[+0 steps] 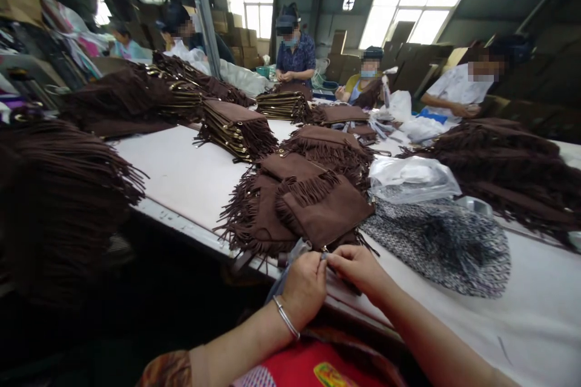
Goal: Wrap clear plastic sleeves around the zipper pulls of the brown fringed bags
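Observation:
My left hand (305,287), with a silver bangle at the wrist, is closed around a grey strip (280,283) at the table's near edge. Thumb and finger of my right hand (356,269) are pinched together against the left fingertips. Whatever small piece is between them is mostly covered; a bit of metal (325,250) shows just above. Right beyond both hands lies a loose heap of dark brown fringed pouches (324,211), the top one with a zipper along its edge. A black-and-white knitted cloth (436,248) lies to the right of them.
Stacked brown pouches (236,121) stand farther back on the white table (177,163). Fringed brown pieces (59,193) hang at the left, and more (508,163) are piled at the right. A clear plastic bag (413,178) rests on the cloth. Several co-workers (295,51) are across the table.

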Available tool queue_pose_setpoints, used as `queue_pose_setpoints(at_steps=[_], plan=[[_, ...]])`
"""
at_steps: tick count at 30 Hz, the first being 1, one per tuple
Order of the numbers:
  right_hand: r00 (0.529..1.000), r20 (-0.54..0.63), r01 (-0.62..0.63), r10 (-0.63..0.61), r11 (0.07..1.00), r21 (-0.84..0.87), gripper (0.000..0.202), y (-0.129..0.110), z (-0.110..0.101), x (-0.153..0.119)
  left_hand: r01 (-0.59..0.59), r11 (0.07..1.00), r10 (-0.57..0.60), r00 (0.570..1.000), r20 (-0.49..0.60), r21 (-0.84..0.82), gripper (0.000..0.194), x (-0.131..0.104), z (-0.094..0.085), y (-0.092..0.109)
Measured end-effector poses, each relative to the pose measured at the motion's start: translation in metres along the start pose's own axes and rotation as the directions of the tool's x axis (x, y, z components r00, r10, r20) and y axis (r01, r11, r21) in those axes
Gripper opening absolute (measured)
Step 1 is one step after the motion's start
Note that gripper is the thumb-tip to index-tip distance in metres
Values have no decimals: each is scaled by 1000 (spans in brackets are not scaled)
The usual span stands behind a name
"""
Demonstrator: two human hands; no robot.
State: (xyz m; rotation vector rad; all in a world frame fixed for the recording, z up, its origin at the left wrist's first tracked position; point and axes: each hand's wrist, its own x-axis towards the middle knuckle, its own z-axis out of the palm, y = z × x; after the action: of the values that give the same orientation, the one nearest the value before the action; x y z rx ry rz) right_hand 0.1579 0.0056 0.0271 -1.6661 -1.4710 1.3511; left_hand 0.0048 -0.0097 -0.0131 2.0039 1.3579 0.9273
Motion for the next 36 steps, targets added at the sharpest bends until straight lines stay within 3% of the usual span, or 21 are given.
queue_pose_setpoints(at_steps=[7, 14, 20, 25, 29, 33, 36], plan=[[992, -13, -125, 125, 992, -22, 39, 5, 2, 7, -32, 999, 32, 999, 24, 31, 25, -2, 5, -5], [977, -197, -113, 80, 980, -162, 41, 5, 8, 10, -21, 998, 21, 1000, 6, -66, 28, -5, 8, -8], [995, -33, -91, 94, 994, 64, 30, 4, 5, -4, 31, 993, -25, 998, 55, -110, 27, 2, -2, 0], [988, -84, -124, 132, 988, 97, 25, 11, 7, -7, 178, 962, -164, 983, 83, -205, 28, 9, -7, 8], [989, -89, -110, 122, 986, 129, 21, 16, 10, -6, 343, 848, -304, 939, 159, -404, 28, 10, -4, 13], [985, -136, -93, 110, 988, 127, 21, 12, 12, -10, 528, 562, -442, 842, 308, -637, 28, 8, 2, 16], [977, -200, -50, 71, 993, 110, 20, 7, 13, -13, 577, 383, -479, 792, 379, -721, 35, 7, 5, 18]])
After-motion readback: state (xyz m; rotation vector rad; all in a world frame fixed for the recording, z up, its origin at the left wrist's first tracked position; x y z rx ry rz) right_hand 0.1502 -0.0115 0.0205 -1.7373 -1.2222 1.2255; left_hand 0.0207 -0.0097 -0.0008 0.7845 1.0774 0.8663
